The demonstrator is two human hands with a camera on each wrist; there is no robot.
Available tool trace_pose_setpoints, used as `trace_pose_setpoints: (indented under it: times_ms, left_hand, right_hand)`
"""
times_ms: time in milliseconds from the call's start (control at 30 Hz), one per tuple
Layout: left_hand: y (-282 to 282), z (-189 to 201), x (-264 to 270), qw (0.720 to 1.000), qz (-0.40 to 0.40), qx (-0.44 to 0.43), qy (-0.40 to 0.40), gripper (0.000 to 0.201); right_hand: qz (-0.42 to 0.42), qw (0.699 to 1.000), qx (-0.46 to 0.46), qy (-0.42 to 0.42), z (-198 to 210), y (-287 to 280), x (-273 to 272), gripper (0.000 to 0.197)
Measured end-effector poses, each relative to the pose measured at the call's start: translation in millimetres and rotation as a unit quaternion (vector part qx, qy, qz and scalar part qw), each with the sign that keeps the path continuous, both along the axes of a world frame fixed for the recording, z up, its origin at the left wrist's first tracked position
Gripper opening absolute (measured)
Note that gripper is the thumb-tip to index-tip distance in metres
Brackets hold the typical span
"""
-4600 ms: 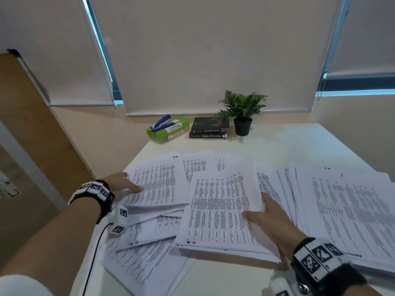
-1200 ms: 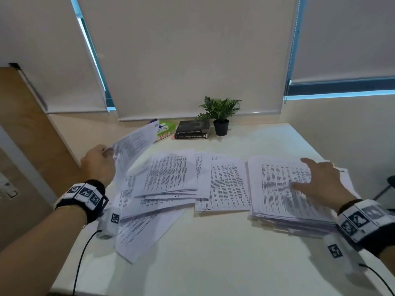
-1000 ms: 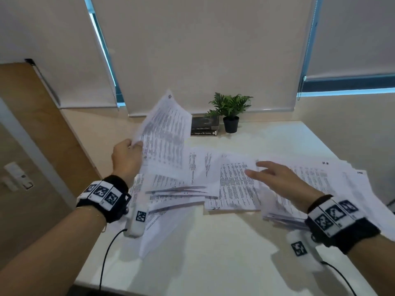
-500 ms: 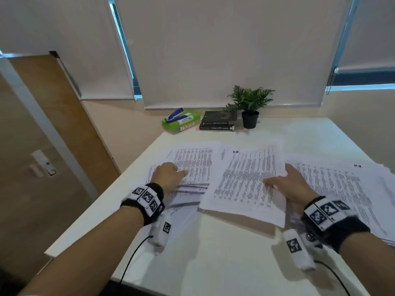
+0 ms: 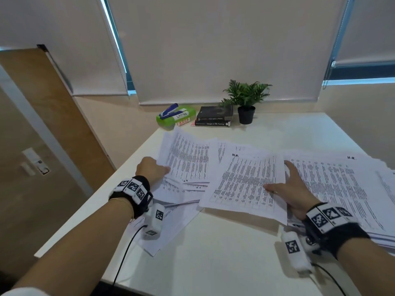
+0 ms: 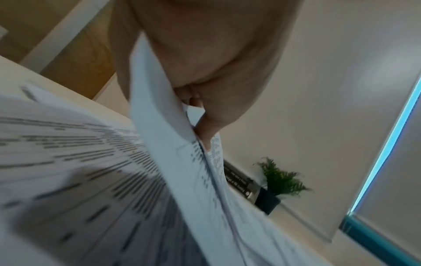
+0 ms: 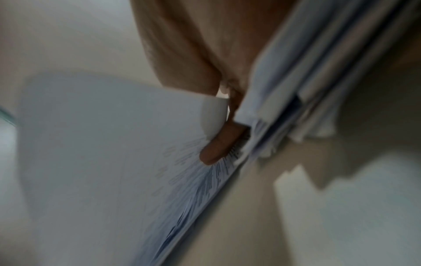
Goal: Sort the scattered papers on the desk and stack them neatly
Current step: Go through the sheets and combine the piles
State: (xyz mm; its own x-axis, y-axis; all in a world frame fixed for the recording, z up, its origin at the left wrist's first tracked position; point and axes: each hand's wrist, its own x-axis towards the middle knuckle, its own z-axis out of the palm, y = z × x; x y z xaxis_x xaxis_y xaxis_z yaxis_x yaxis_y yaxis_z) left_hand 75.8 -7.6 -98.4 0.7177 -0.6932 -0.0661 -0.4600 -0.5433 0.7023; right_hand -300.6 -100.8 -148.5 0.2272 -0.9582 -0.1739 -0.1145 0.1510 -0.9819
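Printed sheets lie in three groups on the white desk point(image 5: 213, 263). My left hand point(image 5: 158, 167) pinches the left edge of a few sheets point(image 5: 188, 154) and holds that edge up off the loose left papers point(image 5: 181, 201). The left wrist view shows the thumb and fingers point(image 6: 205, 124) closed on that raised paper point(image 6: 159, 135). My right hand point(image 5: 280, 178) lies flat, with its thumb point(image 7: 214, 149) pressing the middle sheaf point(image 5: 243, 182) and its index finger straight along the sheaf's right edge. Its other fingers are hidden. A thick, uneven pile point(image 5: 342, 184) lies to the right.
Along the back wall stand a green box point(image 5: 177, 118) with a blue stapler on it, two dark books point(image 5: 213, 118) and a small potted plant point(image 5: 245, 99). The desk's left edge runs close by my left forearm. Cables trail from both wrist cameras.
My left hand, which rested on the left papers half a second ago, now pinches a few sheets and has raised their left edge. My right hand stays on the middle sheaf.
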Motion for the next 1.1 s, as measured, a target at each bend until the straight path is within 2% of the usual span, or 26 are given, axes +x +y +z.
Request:
trace_pose_setpoints:
  times_ms: [33,100,233,267,400,467,533,567,633,700,767,833,867,967,1033,1100]
  left_hand:
    - [-2,4,5,0.999,0.005,-0.036,-0.002,0.047]
    - [-1,17,12,0.996,0.012,-0.087,-0.014,0.046]
    - [2,53,19,0.981,0.045,-0.188,-0.013,0.036]
    - [2,62,21,0.976,0.052,-0.211,-0.008,0.034]
    - [8,90,14,0.959,0.040,-0.279,0.029,0.030]
    - [12,94,5,0.957,0.017,-0.283,0.052,0.030]
    - [19,92,-10,0.961,-0.019,-0.262,0.082,0.031]
    - [22,87,-18,0.965,-0.043,-0.237,0.100,0.030]
    - [25,68,-34,0.971,-0.077,-0.185,0.132,0.028]
    - [26,46,-50,0.972,-0.113,-0.139,0.155,0.033]
    - [26,28,-63,0.969,-0.143,-0.091,0.179,0.041]
    - [26,12,-71,0.961,-0.154,-0.040,0.224,0.052]
    - [26,6,-74,0.957,-0.167,-0.014,0.238,0.055]
    - [23,-7,-84,0.958,-0.172,0.022,0.230,0.074]
    - [17,-9,-93,0.967,-0.145,0.001,0.211,0.074]
    - [13,-11,-102,0.969,-0.136,-0.014,0.205,0.069]
  right_hand:
    - [-0.004,1.000,-0.011,-0.009,-2,-1,0,0.109]
    - [-0.006,1.000,-0.028,0.004,2,5,3,0.103]
    - [-0.004,0.998,-0.050,0.042,5,8,4,0.044]
    - [0.003,0.998,-0.047,0.043,4,8,3,0.036]
    - [0.028,0.998,-0.025,0.048,9,11,4,0.032]
    - [0.038,0.998,-0.027,0.046,11,12,5,0.028]
    - [0.044,0.996,-0.035,0.062,14,13,6,0.013]
    - [0.040,0.996,-0.036,0.070,15,12,6,0.014]
    - [0.040,0.997,-0.001,0.064,17,11,5,0.058]
    - [0.039,0.996,0.074,-0.007,16,8,6,0.096]
    - [0.017,0.991,0.113,-0.066,14,5,8,0.116]
    - [-0.009,0.996,0.092,-0.015,10,1,8,0.126]
    - [-0.001,0.997,0.075,0.012,4,-4,5,0.124]
    - [0.027,0.997,0.016,0.073,-3,-6,2,0.096]
    - [0.049,0.998,0.006,0.044,1,2,3,0.091]
    - [0.065,0.998,-0.010,0.023,6,8,5,0.068]
